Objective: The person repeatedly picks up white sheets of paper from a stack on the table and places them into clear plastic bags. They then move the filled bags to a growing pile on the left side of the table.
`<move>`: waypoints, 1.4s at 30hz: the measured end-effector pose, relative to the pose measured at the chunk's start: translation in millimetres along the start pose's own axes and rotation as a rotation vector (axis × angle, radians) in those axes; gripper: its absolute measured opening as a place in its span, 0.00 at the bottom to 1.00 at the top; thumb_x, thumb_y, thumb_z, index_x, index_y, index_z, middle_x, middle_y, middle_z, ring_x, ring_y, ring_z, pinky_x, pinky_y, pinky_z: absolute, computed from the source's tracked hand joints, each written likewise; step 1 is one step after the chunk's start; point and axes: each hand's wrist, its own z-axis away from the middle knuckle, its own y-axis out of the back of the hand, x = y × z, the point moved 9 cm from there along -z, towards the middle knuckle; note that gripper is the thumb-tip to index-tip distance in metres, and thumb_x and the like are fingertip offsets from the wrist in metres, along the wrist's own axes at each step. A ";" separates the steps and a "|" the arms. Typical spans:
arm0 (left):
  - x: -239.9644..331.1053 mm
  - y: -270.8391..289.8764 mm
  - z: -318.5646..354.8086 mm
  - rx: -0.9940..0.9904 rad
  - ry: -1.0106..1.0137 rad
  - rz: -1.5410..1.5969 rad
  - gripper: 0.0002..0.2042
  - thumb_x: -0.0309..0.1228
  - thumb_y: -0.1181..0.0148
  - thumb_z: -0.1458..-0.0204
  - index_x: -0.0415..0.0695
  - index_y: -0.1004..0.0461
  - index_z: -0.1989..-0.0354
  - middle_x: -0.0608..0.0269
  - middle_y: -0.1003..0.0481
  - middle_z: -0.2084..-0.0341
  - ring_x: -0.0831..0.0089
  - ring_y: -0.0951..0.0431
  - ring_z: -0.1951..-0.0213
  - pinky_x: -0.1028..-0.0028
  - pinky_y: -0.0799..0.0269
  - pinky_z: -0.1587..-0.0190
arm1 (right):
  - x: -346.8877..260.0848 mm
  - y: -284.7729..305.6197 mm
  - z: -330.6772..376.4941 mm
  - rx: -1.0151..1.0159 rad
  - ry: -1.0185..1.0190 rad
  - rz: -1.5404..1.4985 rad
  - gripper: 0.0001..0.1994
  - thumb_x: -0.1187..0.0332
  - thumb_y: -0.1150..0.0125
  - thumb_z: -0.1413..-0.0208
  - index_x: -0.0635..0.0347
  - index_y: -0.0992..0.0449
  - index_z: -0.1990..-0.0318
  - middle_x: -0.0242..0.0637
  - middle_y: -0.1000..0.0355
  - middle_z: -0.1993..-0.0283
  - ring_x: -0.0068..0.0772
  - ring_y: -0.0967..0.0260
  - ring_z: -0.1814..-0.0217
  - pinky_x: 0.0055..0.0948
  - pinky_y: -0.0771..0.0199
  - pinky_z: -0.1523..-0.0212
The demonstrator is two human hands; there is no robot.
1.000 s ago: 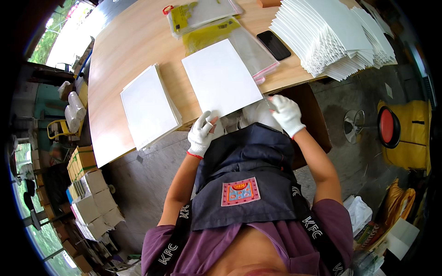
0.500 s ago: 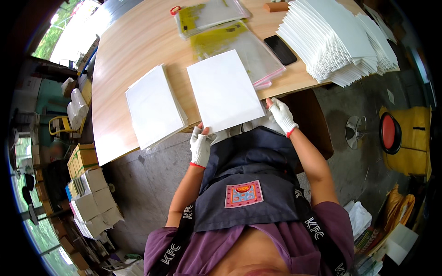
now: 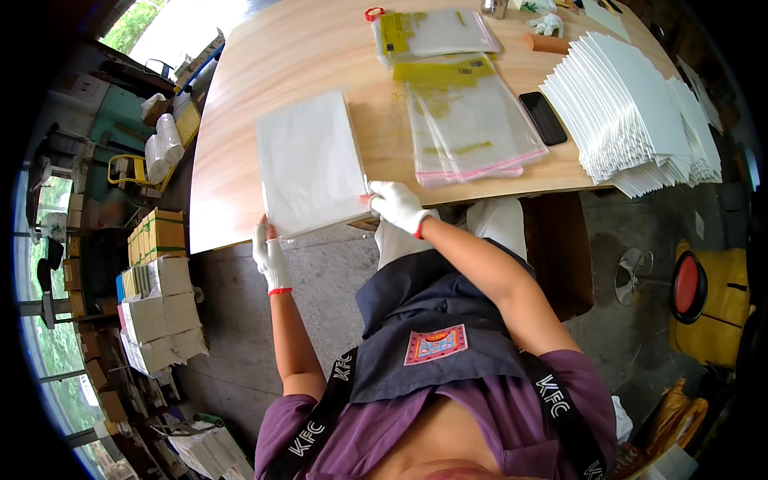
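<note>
White rectangular sheets (image 3: 312,164) lie at the table's near left, the top one with a glossy, clear plastic-like edge. My left hand (image 3: 270,256), in a white glove with bare fingertips, pinches their near left corner. At the near right corner, my right hand (image 3: 398,206), gloved alike, has its fingers closed on the edge. How many sheets the fingers grip is hidden. Clear plastic bags (image 3: 472,120) with yellow print and a pink edge strip lie right of the sheets, apart from both hands.
A phone (image 3: 543,118) lies between the bags and a large fanned stack of white boards (image 3: 620,112). More clear bags (image 3: 436,36) are farther back, beside a red ring (image 3: 374,14). An orange-brown block (image 3: 547,43) and a white glove (image 3: 547,25) sit at the back right.
Both hands have moved left with the white sheet, from in front of the bags onto the left stack. The bags now show uncovered. The whole view has shifted too.
</note>
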 end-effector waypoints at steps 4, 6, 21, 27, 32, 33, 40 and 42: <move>-61.8 3.0 -1.5 -0.130 -0.033 -0.562 0.19 0.32 0.54 0.41 0.42 0.35 0.41 0.51 0.31 0.45 0.59 0.31 0.46 0.68 0.37 0.44 | 6.2 -13.7 1.4 0.005 0.030 0.167 0.11 0.63 0.48 0.42 0.62 0.27 0.64 0.37 0.27 0.73 0.25 0.31 0.74 0.27 0.30 0.72; -72.5 8.8 -1.8 -0.109 0.026 -0.523 0.22 0.36 0.53 0.41 0.44 0.38 0.38 0.48 0.33 0.43 0.60 0.30 0.47 0.68 0.37 0.44 | 10.1 7.3 24.9 -0.042 -0.011 -0.285 0.09 0.67 0.50 0.41 0.63 0.28 0.61 0.34 0.27 0.72 0.22 0.31 0.73 0.24 0.30 0.72; 100.8 -118.4 5.3 -0.140 -0.561 -0.273 0.21 0.13 0.50 0.48 0.40 0.33 0.45 0.54 0.40 0.39 0.62 0.38 0.38 0.67 0.36 0.41 | 37.7 486.7 329.9 1.273 -0.073 -0.227 0.11 0.67 0.53 0.42 0.60 0.26 0.58 0.33 0.28 0.75 0.18 0.35 0.82 0.16 0.35 0.83; 134.3 -250.9 47.1 -0.491 -0.812 -0.427 0.19 0.20 0.39 0.57 0.45 0.26 0.53 0.55 0.30 0.47 0.56 0.32 0.44 0.65 0.34 0.43 | 54.8 507.7 320.1 1.231 -0.115 -0.533 0.13 0.64 0.48 0.42 0.57 0.24 0.53 0.32 0.27 0.72 0.17 0.41 0.83 0.16 0.42 0.86; 134.6 -357.9 99.3 -0.758 -0.914 -0.560 0.14 0.36 0.41 0.51 0.47 0.26 0.56 0.57 0.29 0.49 0.56 0.34 0.43 0.61 0.41 0.41 | 56.7 514.3 308.7 1.221 -0.152 -0.712 0.09 0.63 0.45 0.42 0.56 0.23 0.59 0.27 0.32 0.73 0.15 0.42 0.82 0.14 0.43 0.86; 135.4 -369.6 106.3 -0.761 -0.985 -0.623 0.16 0.37 0.42 0.50 0.47 0.26 0.54 0.57 0.28 0.49 0.56 0.33 0.44 0.60 0.41 0.42 | 53.4 504.4 305.7 1.230 -0.120 -0.850 0.10 0.63 0.48 0.39 0.56 0.24 0.59 0.27 0.32 0.72 0.14 0.41 0.80 0.13 0.43 0.85; 101.3 -414.4 103.5 -0.879 -0.785 -0.865 0.12 0.31 0.40 0.58 0.47 0.27 0.62 0.58 0.25 0.61 0.59 0.27 0.54 0.60 0.39 0.47 | 91.3 471.2 355.3 1.305 0.033 -0.790 0.09 0.66 0.50 0.39 0.62 0.34 0.56 0.35 0.35 0.71 0.19 0.42 0.82 0.17 0.46 0.88; 98.5 -422.7 96.5 -0.870 -0.771 -0.962 0.12 0.31 0.40 0.57 0.48 0.27 0.62 0.58 0.26 0.62 0.59 0.27 0.54 0.60 0.35 0.51 | 95.6 480.1 365.2 1.215 0.241 -0.831 0.11 0.71 0.57 0.39 0.67 0.37 0.52 0.47 0.32 0.64 0.25 0.38 0.82 0.19 0.44 0.88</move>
